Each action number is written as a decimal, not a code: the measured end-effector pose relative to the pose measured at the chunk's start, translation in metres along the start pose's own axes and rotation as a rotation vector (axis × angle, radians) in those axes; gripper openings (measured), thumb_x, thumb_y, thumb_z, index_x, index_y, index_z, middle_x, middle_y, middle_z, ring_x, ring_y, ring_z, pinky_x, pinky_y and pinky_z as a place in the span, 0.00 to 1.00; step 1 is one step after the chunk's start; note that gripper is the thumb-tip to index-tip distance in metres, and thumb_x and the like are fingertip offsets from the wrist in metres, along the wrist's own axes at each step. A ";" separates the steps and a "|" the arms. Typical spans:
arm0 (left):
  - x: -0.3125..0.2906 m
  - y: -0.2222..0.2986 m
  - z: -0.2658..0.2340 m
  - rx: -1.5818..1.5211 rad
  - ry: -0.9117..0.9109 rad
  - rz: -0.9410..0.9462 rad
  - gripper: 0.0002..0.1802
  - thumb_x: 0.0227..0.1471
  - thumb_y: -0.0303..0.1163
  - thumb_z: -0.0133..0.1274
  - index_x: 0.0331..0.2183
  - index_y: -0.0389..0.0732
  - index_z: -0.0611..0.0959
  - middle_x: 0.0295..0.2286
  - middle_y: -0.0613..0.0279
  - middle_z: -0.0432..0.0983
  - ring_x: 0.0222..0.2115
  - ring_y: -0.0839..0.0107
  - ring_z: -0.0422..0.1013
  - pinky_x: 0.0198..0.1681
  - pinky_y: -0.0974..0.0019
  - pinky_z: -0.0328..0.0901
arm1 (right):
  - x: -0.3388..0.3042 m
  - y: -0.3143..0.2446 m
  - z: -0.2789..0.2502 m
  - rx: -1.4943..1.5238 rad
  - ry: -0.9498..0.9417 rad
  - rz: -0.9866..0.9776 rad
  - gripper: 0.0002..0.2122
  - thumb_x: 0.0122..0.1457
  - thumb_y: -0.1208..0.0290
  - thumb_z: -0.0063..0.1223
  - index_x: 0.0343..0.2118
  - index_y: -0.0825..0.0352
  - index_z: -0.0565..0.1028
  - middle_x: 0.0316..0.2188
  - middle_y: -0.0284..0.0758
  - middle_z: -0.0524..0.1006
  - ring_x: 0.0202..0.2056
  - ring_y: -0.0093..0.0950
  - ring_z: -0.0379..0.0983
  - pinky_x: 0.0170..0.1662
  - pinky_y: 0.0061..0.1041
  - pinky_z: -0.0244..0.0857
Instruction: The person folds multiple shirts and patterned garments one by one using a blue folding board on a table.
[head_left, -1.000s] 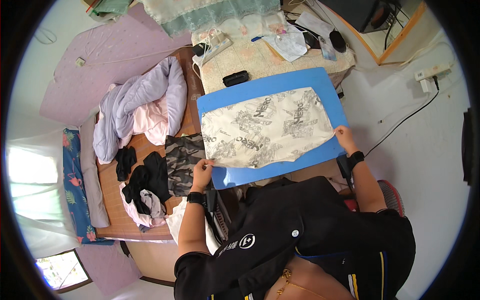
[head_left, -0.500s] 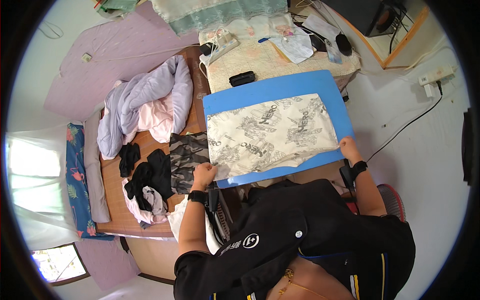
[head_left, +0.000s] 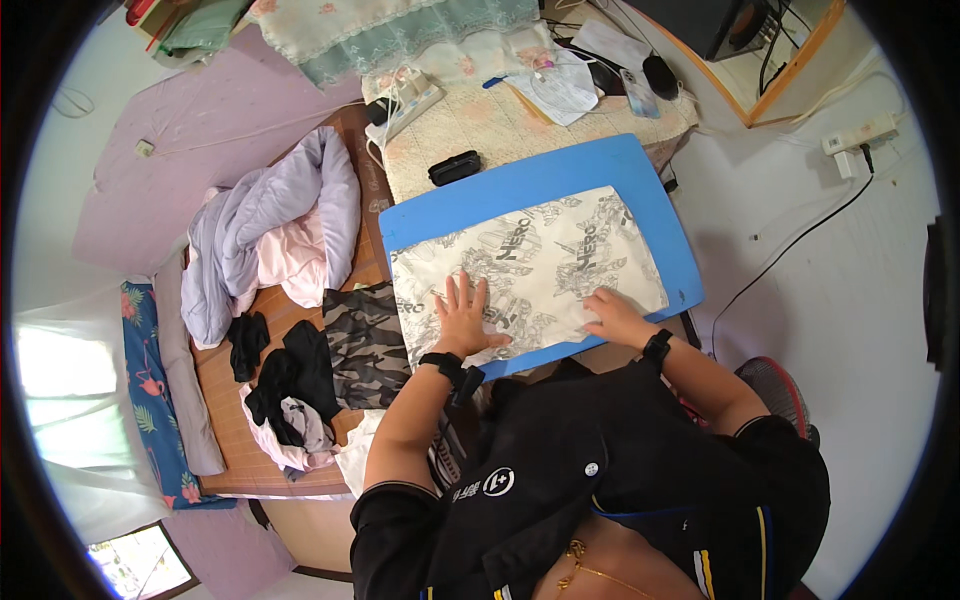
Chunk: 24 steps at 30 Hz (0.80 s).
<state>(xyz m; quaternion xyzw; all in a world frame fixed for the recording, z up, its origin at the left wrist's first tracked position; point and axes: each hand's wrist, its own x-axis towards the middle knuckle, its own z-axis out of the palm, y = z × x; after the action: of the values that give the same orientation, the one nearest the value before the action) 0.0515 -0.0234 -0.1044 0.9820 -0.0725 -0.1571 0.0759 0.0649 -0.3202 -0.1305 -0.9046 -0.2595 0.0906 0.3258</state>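
Note:
A white printed cloth (head_left: pixel 545 262) with grey and black drawings lies spread on a blue board (head_left: pixel 520 178); whether it is a garment I cannot tell. Flat on its near left part rests my left hand (head_left: pixel 463 322), fingers spread. My right hand (head_left: pixel 618 318) touches the cloth's near edge on the right, its fingers stretched out and apart. Neither hand grips anything. Just left of the board, a folded camouflage cloth (head_left: pixel 365 350) lies partly beside the white one.
Left on the brown mat (head_left: pixel 222 415) are a lilac quilt (head_left: pixel 335 190) and black clothes (head_left: pixel 310 365). Beyond the board, a patterned tablecloth (head_left: pixel 420 145) bears a black case (head_left: pixel 455 168), a power strip (head_left: pixel 415 105), papers (head_left: pixel 560 90) and a phone (head_left: pixel 638 95). A cable (head_left: pixel 780 255) hangs at right.
Both hands have left the cloth's edges and moved inward over it. They have gone from closed at the corners to open on the cloth. The whole view has shifted slightly.

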 end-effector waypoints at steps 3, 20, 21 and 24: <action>0.002 0.008 -0.020 0.008 -0.105 -0.046 0.56 0.27 0.58 0.58 0.53 0.43 0.51 0.54 0.43 0.40 0.55 0.47 0.38 0.52 0.44 0.43 | -0.005 0.005 -0.001 0.045 -0.098 -0.030 0.11 0.41 0.70 0.53 0.29 0.67 0.68 0.29 0.38 0.65 0.31 0.37 0.64 0.34 0.31 0.60; 0.183 0.007 -0.026 -0.295 -0.120 -0.056 0.25 0.37 0.38 0.54 0.37 0.35 0.70 0.37 0.46 0.68 0.39 0.51 0.65 0.42 0.59 0.62 | 0.113 0.073 -0.067 -0.301 0.286 0.296 0.11 0.48 0.75 0.45 0.36 0.67 0.67 0.36 0.39 0.65 0.42 0.38 0.60 0.44 0.36 0.56; 0.183 0.003 -0.023 -0.261 -0.146 -0.015 0.22 0.37 0.38 0.53 0.36 0.36 0.72 0.35 0.46 0.70 0.38 0.52 0.66 0.41 0.59 0.62 | 0.124 0.076 -0.067 -0.282 0.241 0.363 0.14 0.46 0.77 0.45 0.39 0.66 0.67 0.40 0.39 0.65 0.46 0.37 0.57 0.47 0.36 0.52; 0.173 -0.001 -0.016 -0.256 -0.112 0.029 0.17 0.39 0.35 0.49 0.34 0.36 0.74 0.32 0.46 0.72 0.36 0.52 0.67 0.40 0.59 0.62 | 0.141 0.091 -0.069 -0.330 0.182 0.186 0.17 0.45 0.77 0.46 0.42 0.65 0.66 0.44 0.40 0.63 0.48 0.37 0.55 0.50 0.35 0.49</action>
<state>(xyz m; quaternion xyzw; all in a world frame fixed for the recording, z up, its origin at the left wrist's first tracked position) 0.2193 -0.0493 -0.1411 0.9528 -0.0704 -0.2184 0.1990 0.2447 -0.3424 -0.1341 -0.9702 -0.1557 -0.0058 0.1856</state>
